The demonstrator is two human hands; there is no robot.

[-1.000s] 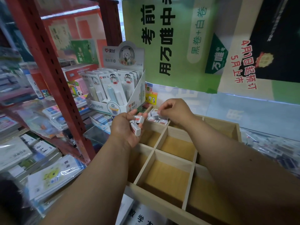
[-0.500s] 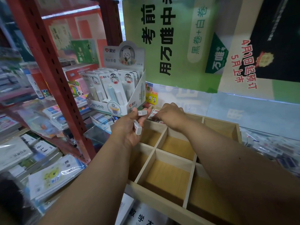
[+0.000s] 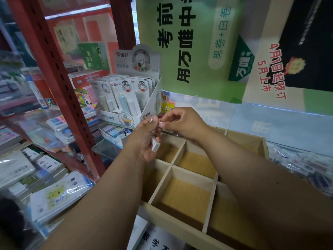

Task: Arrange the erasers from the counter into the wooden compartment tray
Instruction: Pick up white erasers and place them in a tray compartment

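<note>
Left hand (image 3: 144, 139) – fingers curled, gripping one eraser (image 3: 155, 145) against the palm, above the tray's (image 3: 180, 230) far-left compartment. Right hand (image 3: 182, 123) – thumb and fingertips pinched at the left hand's fingertips; what they pinch is too small to tell. Both hands hover over the tray's far-left corner. The near compartments show bare wood. A display box (image 3: 126, 98) stands just behind the hands.

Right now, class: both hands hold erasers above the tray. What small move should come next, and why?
Probably the right hand lifts the small eraser pinched at the left hand's fingertips and lowers it into the wooden tray, whose visible compartments lie bare; the left hand also holds another eraser.
</note>
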